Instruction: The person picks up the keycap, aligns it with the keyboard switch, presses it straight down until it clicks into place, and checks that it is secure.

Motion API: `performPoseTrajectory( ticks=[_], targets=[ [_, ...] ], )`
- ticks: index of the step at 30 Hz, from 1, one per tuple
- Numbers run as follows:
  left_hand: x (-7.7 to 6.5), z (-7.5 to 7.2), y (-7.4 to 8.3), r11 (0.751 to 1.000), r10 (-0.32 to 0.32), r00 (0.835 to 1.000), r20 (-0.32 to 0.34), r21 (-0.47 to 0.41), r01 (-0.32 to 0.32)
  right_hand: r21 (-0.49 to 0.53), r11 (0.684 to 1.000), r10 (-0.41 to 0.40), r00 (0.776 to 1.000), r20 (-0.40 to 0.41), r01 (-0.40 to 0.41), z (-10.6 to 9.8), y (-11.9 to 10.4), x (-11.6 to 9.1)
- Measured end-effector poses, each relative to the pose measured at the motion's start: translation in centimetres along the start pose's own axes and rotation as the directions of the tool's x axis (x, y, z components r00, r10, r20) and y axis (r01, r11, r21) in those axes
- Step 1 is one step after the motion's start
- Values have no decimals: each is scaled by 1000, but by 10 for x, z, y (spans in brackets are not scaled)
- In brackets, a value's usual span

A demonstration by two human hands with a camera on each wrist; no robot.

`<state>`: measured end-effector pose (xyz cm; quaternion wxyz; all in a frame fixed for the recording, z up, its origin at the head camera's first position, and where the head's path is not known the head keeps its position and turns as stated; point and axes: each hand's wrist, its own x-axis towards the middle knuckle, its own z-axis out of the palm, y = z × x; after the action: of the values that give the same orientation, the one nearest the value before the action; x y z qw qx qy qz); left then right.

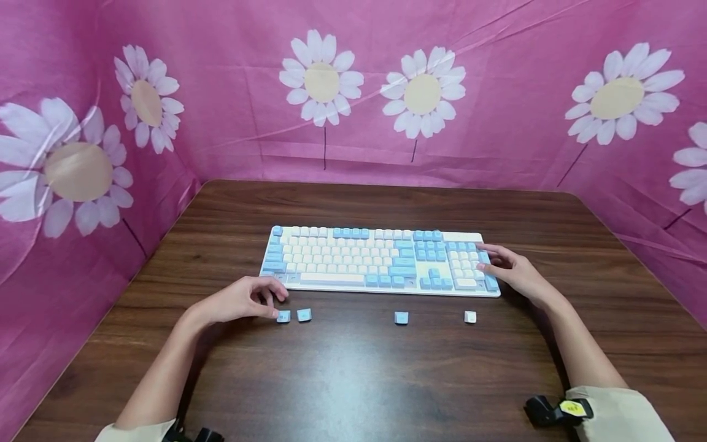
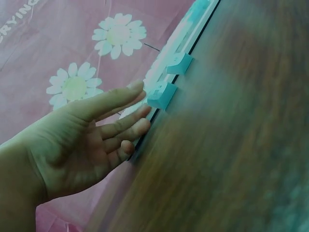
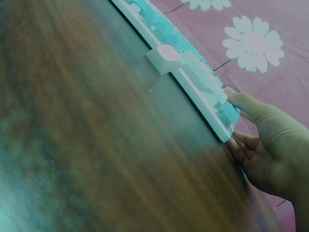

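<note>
A white and light-blue keyboard [image 1: 331,286] lies on the table, with bare switch spots in its bottom row. My left hand [image 1: 240,299] is at its front left corner, fingers loosely bent and spread from the thumb. The thumb tip is right at a blue keycap [image 1: 283,316], also seen in the left wrist view as a turquoise keycap [image 2: 162,95]. A second blue keycap [image 1: 304,315] lies just to its right. My right hand [image 1: 516,273] grips the keyboard's right end, thumb over the number pad and other fingers along the side, as the right wrist view shows [image 3: 275,150].
Another blue keycap [image 1: 401,318] and a small white keycap [image 1: 470,317] lie in front of the keyboard. The dark wooden table [image 1: 342,380] is bordered by a pink daisy-print cloth [image 1: 232,92] at the back and sides.
</note>
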<state>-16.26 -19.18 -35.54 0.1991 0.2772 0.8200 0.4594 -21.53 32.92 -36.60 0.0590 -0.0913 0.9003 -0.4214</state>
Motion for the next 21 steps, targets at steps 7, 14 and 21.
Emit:
performPoseTrajectory(
  ticks=[7,14,21],
  targets=[
    [2,7,1,996,-31,999,21,81,29,4,1000,11,1000,2,-11,0,-2,0],
    [3,10,3,993,-51,999,9,103,50,-2,1000,6,1000,0,-6,-1,-1,1],
    [3,10,3,993,-73,997,13,98,72,18,1000,-4,1000,7,3,0,1,0]
  ],
)
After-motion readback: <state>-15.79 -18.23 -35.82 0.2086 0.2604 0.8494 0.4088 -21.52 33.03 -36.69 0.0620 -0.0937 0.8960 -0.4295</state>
